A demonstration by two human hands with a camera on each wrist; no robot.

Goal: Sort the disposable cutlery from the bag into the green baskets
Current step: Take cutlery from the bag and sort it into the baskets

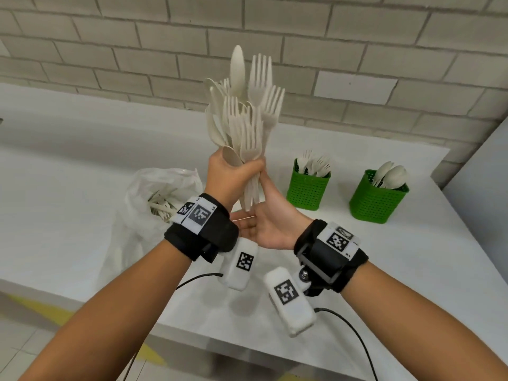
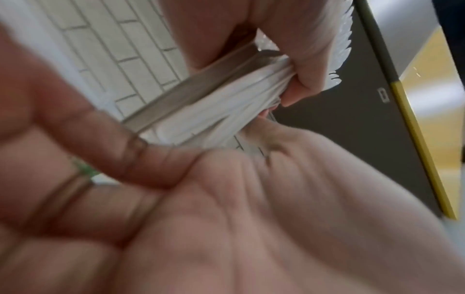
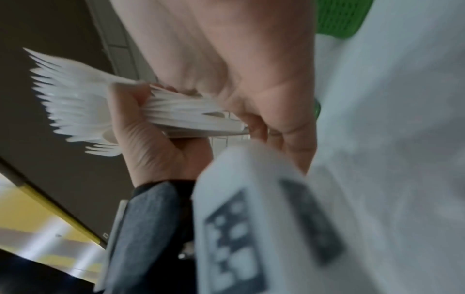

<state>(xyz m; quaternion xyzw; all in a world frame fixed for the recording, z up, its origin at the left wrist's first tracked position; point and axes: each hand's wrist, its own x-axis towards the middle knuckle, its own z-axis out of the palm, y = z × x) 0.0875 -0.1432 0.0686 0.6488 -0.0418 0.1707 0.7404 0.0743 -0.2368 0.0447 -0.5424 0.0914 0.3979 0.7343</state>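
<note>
Head view shows the left hand (image 1: 233, 171) wrapped round a mixed bundle of disposable forks and spoons (image 1: 244, 116), heads up, raised above the bench (image 1: 68, 149) and above the plastic bag (image 1: 154, 193). The right hand (image 1: 264, 224) sits just under the bundle, palm up and fingers loosely spread, with the lower handle ends resting against its fingers; whether it pinches any single handle cannot be told from the blurred wrist views. To the right of the bag stand the two green baskets: the near one (image 1: 308, 188) already carries forks, the far one (image 1: 378, 199) spoons. More cutlery lies inside the bag. The likeliest trouble is the fan of pieces slipping: the left hand's grip sits low on the handles, the heads splay wide, and pulling one piece out could loosen the rest, so that they fall to the bench or off its front edge to the floor. Because forks and spoons are interleaved, a spoon could also ride along with a fork into the fork basket. The light baskets might tip if a handful is dropped in carelessly.
</note>
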